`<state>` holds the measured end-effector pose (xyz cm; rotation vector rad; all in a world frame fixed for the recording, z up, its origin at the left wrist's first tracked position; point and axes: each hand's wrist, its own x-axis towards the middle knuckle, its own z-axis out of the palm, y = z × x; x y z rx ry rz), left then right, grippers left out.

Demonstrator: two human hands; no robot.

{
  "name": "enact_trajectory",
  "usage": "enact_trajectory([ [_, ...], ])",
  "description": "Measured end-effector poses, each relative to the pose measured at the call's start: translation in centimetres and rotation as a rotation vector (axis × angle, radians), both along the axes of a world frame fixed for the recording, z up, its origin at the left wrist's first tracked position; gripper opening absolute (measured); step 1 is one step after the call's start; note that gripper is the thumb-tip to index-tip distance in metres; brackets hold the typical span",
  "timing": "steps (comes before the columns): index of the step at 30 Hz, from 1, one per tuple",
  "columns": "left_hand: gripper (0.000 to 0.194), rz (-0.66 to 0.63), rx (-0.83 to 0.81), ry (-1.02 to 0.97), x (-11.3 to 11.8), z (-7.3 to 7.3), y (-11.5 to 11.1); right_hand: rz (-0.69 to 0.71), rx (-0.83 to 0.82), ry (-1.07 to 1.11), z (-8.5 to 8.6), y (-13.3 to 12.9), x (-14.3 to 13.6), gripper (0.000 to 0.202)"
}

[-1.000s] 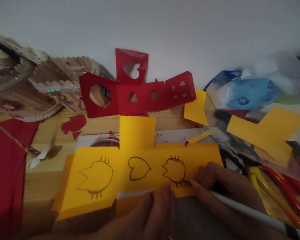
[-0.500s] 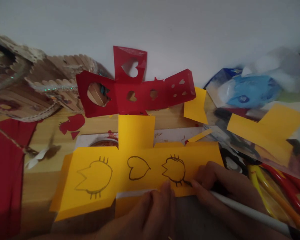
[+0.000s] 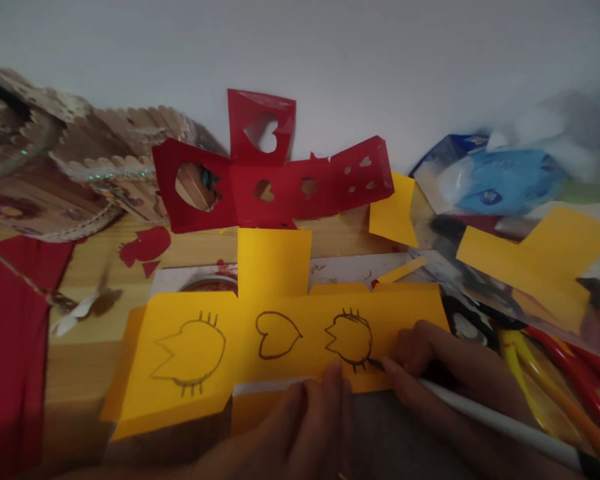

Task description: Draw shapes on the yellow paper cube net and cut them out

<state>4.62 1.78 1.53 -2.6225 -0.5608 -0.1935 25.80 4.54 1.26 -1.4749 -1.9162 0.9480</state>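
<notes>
A yellow paper box cut-out (image 3: 180,307) lies unfolded in front of me. Black outlines are drawn on it: a spiky round shape with a zigzag mouth at the left, a heart in the middle and a smaller spiky shape at the right. Fingers of my left hand (image 3: 310,413) are closed on the cut-out's near edge, just below the smaller shape. In my right hand (image 3: 440,367) is a white-barrelled marker (image 3: 495,413), gripped near its dark tip. That tip touches the paper at the lower right of the smaller outline.
Behind stands a red paper cut-out (image 3: 285,180) with heart holes against the wall. Popsicle-stick crafts (image 3: 125,153) and red paper (image 3: 15,347) are at left. Scissors with red handles (image 3: 570,360), yellow scraps (image 3: 540,260) and a blue plastic packet (image 3: 510,180) crowd the right.
The view has shifted very slightly. Both hands keep their places on the paper, and the marker tip stays by the smaller outline.
</notes>
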Motion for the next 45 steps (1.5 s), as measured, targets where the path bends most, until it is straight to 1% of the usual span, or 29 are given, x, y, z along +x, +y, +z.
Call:
enact_trajectory([
  [4, 0.040, 0.003, 0.009, 0.011, 0.0, 0.1, -0.2, 0.027, -0.046, 0.001, 0.2, 0.2, 0.2, 0.027],
  [6, 0.040, -0.007, -0.003, -0.005, -0.1, 0.2, -0.3, 0.024, -0.080, 0.056, 0.5, 0.4, 0.3, 0.026],
  [8, 0.041, -0.013, -0.009, -0.031, -0.2, 0.2, -0.4, -0.072, -0.122, 0.160, 0.9, 0.7, 0.4, 0.026],
  [11, 0.040, -0.034, -0.010, 0.003, -0.4, 0.2, -0.4, -0.310, -0.092, 0.316, 1.1, 1.1, 0.7, 0.027],
  [12, 0.039, -0.039, -0.013, 0.012, -0.3, 0.2, -0.5, -0.374, -0.063, 0.319, 1.2, 1.2, 0.9, 0.025],
  [14, 0.036, -0.036, -0.011, -0.030, -0.2, 0.1, -0.5, -0.419, 0.033, 0.261, 1.5, 1.4, 1.4, 0.018],
  [17, 0.033, -0.012, 0.013, -0.148, 0.2, -0.1, -0.5, -0.405, 0.191, 0.106, 2.3, 1.7, 2.0, 0.019],
  [20, 0.034, -0.037, 0.064, -0.182, 0.5, -0.1, -0.6, -0.421, 0.231, 0.031, 3.2, 2.5, 2.3, 0.012],
  [22, 0.032, -0.065, 0.099, -0.176, 0.4, 0.2, -0.9, -0.293, 0.221, 0.027, 3.6, 3.2, 2.4, 0.016],
  [23, 0.031, -0.080, 0.113, -0.167, 0.3, 0.4, -1.2, -0.260, 0.217, -0.011, 3.6, 3.6, 2.4, 0.018],
  [25, 0.028, -0.111, 0.146, -0.140, 0.0, 1.2, -1.6, -0.142, 0.172, -0.056, 3.5, 3.9, 2.5, 0.023],
  [28, 0.027, -0.168, 0.189, -0.084, -0.6, 2.3, -2.2, 0.041, 0.155, -0.069, 3.5, 3.4, 2.3, 0.020],
  [30, 0.027, -0.225, 0.221, -0.068, -1.0, 2.8, -2.4, 0.098, 0.110, -0.005, 3.5, 2.5, 1.9, 0.014],
  [31, 0.027, -0.251, 0.238, -0.062, -1.1, 3.0, -2.4, 0.092, 0.075, 0.058, 3.5, 2.1, 1.7, 0.012],
  [34, 0.026, -0.310, 0.278, -0.085, -1.6, 3.2, -2.3, -0.004, 0.025, 0.271, 3.4, 1.1, 1.2, 0.006],
  [38, 0.021, -0.382, 0.385, -0.132, -2.2, 2.9, -2.6, -0.102, 0.069, 0.350, 3.2, 0.8, 1.0, 0.014],
  [39, 0.020, -0.373, 0.405, -0.127, -2.3, 2.9, -2.8, -0.131, 0.086, 0.369, 3.2, 0.8, 1.0, 0.015],
  [41, 0.022, -0.296, 0.390, -0.098, -2.5, 2.9, -3.2, -0.198, 0.139, 0.359, 3.4, 0.9, 1.1, 0.018],
  [43, 0.028, -0.189, 0.321, -0.053, -2.7, 3.1, -3.4, -0.260, 0.209, 0.274, 3.8, 1.0, 1.3, 0.026],
  [45, 0.033, -0.131, 0.276, -0.022, -2.9, 3.4, -3.5, -0.269, 0.216, 0.187, 4.4, 1.0, 1.5, 0.031],
])
